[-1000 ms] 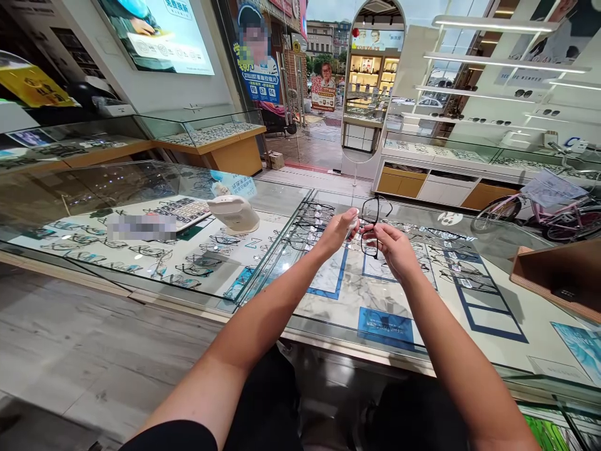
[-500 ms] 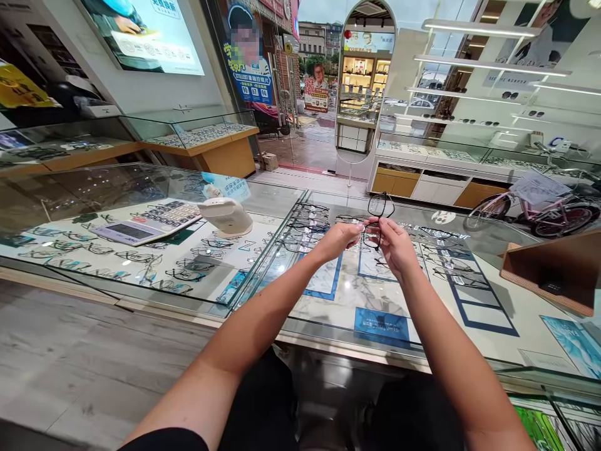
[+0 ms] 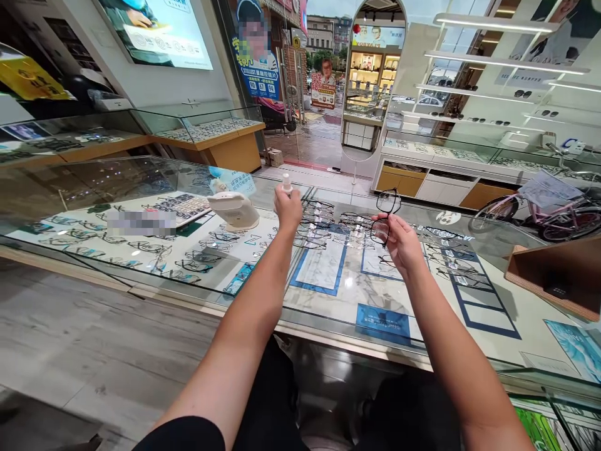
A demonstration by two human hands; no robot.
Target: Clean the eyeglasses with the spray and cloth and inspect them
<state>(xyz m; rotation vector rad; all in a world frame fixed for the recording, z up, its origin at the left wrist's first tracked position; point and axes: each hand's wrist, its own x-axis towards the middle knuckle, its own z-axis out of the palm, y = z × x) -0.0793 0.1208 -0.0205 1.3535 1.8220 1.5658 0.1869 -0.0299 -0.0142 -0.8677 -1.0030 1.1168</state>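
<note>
Black-framed eyeglasses (image 3: 387,212) are held up on end by my right hand (image 3: 402,240), its thumb and fingers pinching them near the middle. One lens points up and the other down. Off to the left, my left hand (image 3: 288,205) is wrapped around a small bottle with a white spray top (image 3: 286,181). Only the bottle's top shows above the fingers; the rest is hidden. Both hands are over the glass display counter (image 3: 328,313). Rows of eyeglass frames (image 3: 318,216) lie beneath the glass between and below the hands.
A white device on a round base (image 3: 233,211) stands left of my left hand. A large calculator (image 3: 185,207) lies beyond it, partly blurred. At the right are a brown wooden stand (image 3: 554,275) and a pink bicycle (image 3: 549,207). A tall mirror (image 3: 372,81) stands across the room.
My left hand has let go of the eyeglasses, moved left and closed around the spray bottle. My right hand keeps the eyeglasses raised. The view has shifted slightly.
</note>
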